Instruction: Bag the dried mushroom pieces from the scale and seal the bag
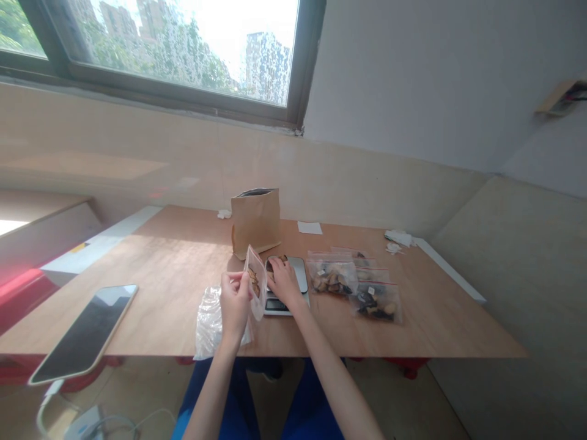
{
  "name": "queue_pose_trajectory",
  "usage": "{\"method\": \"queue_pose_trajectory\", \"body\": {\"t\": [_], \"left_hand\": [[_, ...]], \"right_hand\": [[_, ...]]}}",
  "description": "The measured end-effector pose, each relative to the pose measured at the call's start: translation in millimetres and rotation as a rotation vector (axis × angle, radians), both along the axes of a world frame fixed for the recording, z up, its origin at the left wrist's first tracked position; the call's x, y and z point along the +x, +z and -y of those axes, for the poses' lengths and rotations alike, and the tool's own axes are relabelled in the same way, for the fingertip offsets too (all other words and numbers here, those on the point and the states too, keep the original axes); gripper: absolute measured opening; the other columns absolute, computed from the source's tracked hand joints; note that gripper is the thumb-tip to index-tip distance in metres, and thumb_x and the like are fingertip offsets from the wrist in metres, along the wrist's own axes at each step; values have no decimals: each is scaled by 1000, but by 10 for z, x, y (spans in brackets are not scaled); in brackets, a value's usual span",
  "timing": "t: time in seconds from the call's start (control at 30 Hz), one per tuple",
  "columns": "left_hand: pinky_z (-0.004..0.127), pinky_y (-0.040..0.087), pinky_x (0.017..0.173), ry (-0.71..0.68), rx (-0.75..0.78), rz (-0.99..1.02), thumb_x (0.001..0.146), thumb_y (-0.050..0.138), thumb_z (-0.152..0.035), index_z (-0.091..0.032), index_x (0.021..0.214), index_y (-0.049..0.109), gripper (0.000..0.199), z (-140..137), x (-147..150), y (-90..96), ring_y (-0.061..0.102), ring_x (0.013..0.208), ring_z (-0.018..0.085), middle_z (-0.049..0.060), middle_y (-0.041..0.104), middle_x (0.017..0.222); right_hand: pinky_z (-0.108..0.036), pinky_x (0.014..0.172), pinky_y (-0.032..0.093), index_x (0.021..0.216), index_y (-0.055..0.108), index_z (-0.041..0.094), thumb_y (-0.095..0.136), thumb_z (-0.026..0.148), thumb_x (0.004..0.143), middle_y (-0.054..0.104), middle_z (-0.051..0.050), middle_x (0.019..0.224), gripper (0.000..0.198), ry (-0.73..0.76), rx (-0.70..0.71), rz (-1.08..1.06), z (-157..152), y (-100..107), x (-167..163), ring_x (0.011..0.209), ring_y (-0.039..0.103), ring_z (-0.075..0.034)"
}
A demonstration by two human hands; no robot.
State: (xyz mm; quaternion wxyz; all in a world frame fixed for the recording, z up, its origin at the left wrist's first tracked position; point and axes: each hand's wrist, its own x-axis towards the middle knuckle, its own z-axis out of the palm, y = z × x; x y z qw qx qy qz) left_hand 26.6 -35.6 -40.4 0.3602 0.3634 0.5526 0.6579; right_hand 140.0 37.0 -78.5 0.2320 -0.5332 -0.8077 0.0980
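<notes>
My left hand (235, 299) pinches the edge of a clear zip bag (258, 305), held upright with its mouth apart. Brown dried slices (254, 282), which look like dried mushroom, lie inside it. Just to the right, my right hand (285, 280) reaches over a digital kitchen scale (299, 275), its fingers curled round more brown dried slices (280, 259) on the platform. The hand and bag cover part of the scale and its dark display. Under my left wrist lies a crumpled clear plastic bag (208, 324).
Behind the scale stands a brown kraft paper pouch (257, 220), open at the top. Several filled zip bags (332, 278) lie right of the scale. A phone (87, 333) on a cable overhangs the table's (440, 318) front left edge. White scraps (398, 238) lie far right.
</notes>
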Motion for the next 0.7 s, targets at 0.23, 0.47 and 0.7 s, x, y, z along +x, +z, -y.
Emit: {"method": "queue_pose_trajectory", "body": {"t": [0.23,0.47,0.7], "left_hand": [[23,36,46,0,0,0,71,56,-42,-20,77,42,27,-10,-27,-7,46,43,11,-8,44,46],[22,35,47,-12,-15,-2,71,56,-42,-20,76,42,26,-9,-6,-14,44,43,11,-8,44,46],[23,33,47,-19,-22,12,70,57,-43,-20,77,42,28,-23,-1,-30,44,43,11,-8,43,47]], "right_hand": [[-37,87,39,105,60,16,49,18,86,61,-9,108,23,43,35,16,17,-49,97,98,50,-22],[-36,90,36,104,60,17,47,12,86,61,-8,111,23,107,68,-185,8,-164,247,101,52,-19],[-35,94,37,98,65,20,39,11,85,62,-7,110,31,13,62,-463,2,-110,287,105,52,-17]]}}
